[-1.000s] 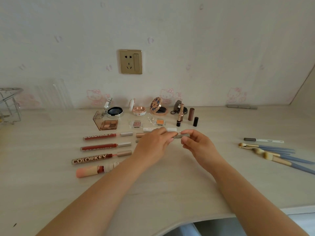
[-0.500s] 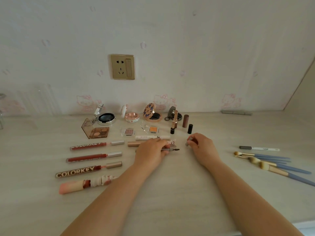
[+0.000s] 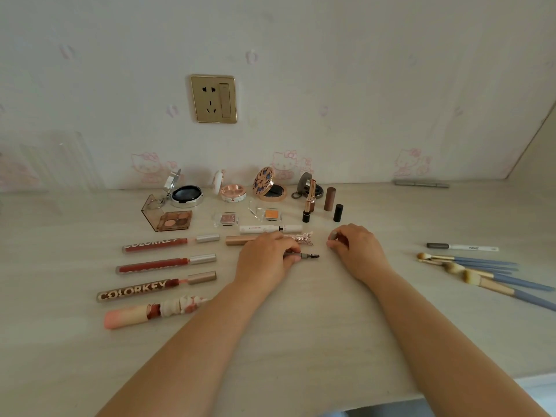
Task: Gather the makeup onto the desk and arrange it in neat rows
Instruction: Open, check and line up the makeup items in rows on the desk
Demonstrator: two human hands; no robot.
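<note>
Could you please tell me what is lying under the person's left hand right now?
The left hand pinches a brow pencil; only its spoolie tip shows, the barrel is covered. The hand also hides the middle of the rose-gold tube behind it.

A home bedroom: cartoon-cat wallpaper, wall socket, makeup spread on a desk

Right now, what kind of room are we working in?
Probably a bedroom or dressing corner in a home: a pale wood desk against cartoon-cat wallpaper, with a gold wall socket and makeup such as open compacts laid out.
</note>
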